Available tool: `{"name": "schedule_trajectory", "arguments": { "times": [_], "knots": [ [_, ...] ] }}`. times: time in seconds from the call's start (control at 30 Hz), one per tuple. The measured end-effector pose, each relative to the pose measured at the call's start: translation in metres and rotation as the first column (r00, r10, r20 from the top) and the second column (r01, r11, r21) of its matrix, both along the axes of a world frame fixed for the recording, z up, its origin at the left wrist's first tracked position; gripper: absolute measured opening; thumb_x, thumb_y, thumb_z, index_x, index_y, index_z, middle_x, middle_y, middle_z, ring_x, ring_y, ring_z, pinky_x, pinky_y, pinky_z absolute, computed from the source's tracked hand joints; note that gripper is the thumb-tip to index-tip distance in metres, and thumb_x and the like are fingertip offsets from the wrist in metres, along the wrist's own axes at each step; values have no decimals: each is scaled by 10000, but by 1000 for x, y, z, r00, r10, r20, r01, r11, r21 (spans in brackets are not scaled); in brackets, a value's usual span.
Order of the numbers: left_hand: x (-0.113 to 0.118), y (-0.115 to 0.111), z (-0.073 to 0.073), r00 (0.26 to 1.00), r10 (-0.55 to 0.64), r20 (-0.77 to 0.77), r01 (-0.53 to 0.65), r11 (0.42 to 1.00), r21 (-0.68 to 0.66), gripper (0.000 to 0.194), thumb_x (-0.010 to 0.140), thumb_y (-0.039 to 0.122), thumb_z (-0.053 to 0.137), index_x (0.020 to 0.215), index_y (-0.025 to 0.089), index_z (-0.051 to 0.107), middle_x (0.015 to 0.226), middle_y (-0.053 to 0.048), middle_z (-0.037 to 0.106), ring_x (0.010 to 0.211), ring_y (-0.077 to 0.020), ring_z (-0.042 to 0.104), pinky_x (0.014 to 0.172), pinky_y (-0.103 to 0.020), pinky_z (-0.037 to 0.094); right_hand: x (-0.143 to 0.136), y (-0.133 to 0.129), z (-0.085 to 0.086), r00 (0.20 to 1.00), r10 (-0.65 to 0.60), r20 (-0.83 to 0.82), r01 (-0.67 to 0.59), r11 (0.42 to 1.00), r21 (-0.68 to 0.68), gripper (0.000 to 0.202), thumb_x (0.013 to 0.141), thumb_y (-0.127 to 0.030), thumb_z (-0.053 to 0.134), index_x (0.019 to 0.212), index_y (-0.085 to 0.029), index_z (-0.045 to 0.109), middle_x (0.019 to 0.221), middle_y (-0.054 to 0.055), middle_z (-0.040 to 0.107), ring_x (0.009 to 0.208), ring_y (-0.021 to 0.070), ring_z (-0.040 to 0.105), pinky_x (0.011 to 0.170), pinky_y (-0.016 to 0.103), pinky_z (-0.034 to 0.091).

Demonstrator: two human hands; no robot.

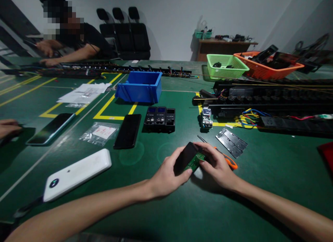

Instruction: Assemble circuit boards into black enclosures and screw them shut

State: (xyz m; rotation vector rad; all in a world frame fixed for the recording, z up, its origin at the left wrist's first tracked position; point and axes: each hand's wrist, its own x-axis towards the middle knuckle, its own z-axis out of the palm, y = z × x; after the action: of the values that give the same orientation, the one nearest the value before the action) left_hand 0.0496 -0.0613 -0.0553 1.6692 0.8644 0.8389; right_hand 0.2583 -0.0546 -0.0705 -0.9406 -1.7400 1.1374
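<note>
Between my two hands is a black plastic housing with a green circuit board at its right side, tilted above the table. My left hand is closed round the housing's left side, thumb along its lower edge. The fingers of my right hand are closed on the circuit board, thumb on its face. Just beyond my right hand lie tweezers, an orange-handled tool partly hidden by the hand, and a flat black panel. A small electronic module stands farther back.
A black multi-part device, a black phone, a white power bank and a blue bin are to the left. Long black rails with wires lie right. Green and orange baskets stand behind. Another person works far left.
</note>
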Motion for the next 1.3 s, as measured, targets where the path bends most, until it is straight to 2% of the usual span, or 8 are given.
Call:
{"name": "schedule_trajectory", "arguments": {
  "times": [0.23, 0.4, 0.7, 0.87, 1.0, 1.1, 1.2, 1.3],
  "knots": [
    [-1, 0, -4, 1000, -5, 10, 5, 999, -37, 502, 856, 271, 616, 1314, 187, 427, 1193, -83, 607, 1097, -238, 592, 947, -352, 486, 0, 2, 3, 1000, 6, 6, -5, 1000, -11, 418, 919, -291, 566, 1327, -254, 479, 1335, 98, 552, 1190, 241, 555, 1020, 398, 447],
    [-1, 1, -6, 1000, 6, 31, -4, 999, -53, 491, 851, 262, 622, 1301, 190, 438, 1059, -59, 611, 1062, -229, 595, 924, -339, 494, 0, 0, 3, 1000, 5, 19, -4, 1000, -14, 439, 914, -284, 580, 1337, -254, 470, 1338, 97, 542, 1204, 243, 544, 1030, 408, 438],
    [-1, 2, -5, 999, -4, 45, 7, 998, -65, 478, 847, 258, 628, 1284, 200, 444, 1111, -60, 600, 1074, -219, 586, 945, -330, 479, -1, 0, 1, 1000, 4, 30, -4, 1000, -4, 444, 913, -267, 584, 1340, -272, 462, 1321, 84, 544, 1192, 235, 547, 1022, 404, 441],
    [-1, 1, -3, 998, -5, 64, 7, 1000, -25, 501, 819, 204, 638, 1284, 196, 451, 1172, -69, 594, 1076, -210, 587, 946, -314, 473, 0, -2, 2, 998, 3, 67, -7, 999, 50, 482, 898, -239, 595, 1353, -296, 448, 1308, 77, 537, 1197, 234, 533, 1017, 397, 436],
    [-1, -2, 1, 999, 18, 31, -20, 998, 53, 524, 775, 149, 644, 1269, 195, 476, 1117, -52, 617, 991, -187, 612, 883, -292, 500, 1, -4, 3, 995, 17, 102, -29, 992, 120, 547, 871, -239, 605, 1384, -282, 421, 1303, 95, 515, 1174, 250, 531, 995, 408, 442],
    [-2, -3, -1, 994, 101, -35, -94, 980, 175, 619, 693, 82, 661, 1271, 213, 482, 1172, -56, 606, 1045, -209, 605, 929, -327, 488, 2, -5, 3, 995, 29, 100, -47, 981, 187, 642, 825, -308, 664, 1407, -267, 397, 1336, 111, 488, 1228, 285, 483, 1017, 435, 418],
    [-6, -1, -5, 989, 136, -66, -103, 926, 364, 701, 639, 33, 657, 1282, 235, 469, 1241, -68, 583, 1159, -237, 561, 1009, -374, 449, 3, -5, 2, 996, 45, 82, -63, 972, 226, 777, 753, -435, 741, 1419, -269, 377, 1361, 116, 477, 1259, 309, 454, 1019, 436, 415],
    [-12, 5, -10, 988, 105, -111, -23, 821, 570, 674, 685, 54, 665, 1296, 220, 436, 1264, -103, 587, 1183, -243, 556, 996, -398, 458, 2, -4, 2, 995, 54, 88, -74, 970, 233, 837, 712, -495, 769, 1419, -271, 379, 1335, 117, 499, 1217, 306, 492, 985, 426, 444]
  ]
}}
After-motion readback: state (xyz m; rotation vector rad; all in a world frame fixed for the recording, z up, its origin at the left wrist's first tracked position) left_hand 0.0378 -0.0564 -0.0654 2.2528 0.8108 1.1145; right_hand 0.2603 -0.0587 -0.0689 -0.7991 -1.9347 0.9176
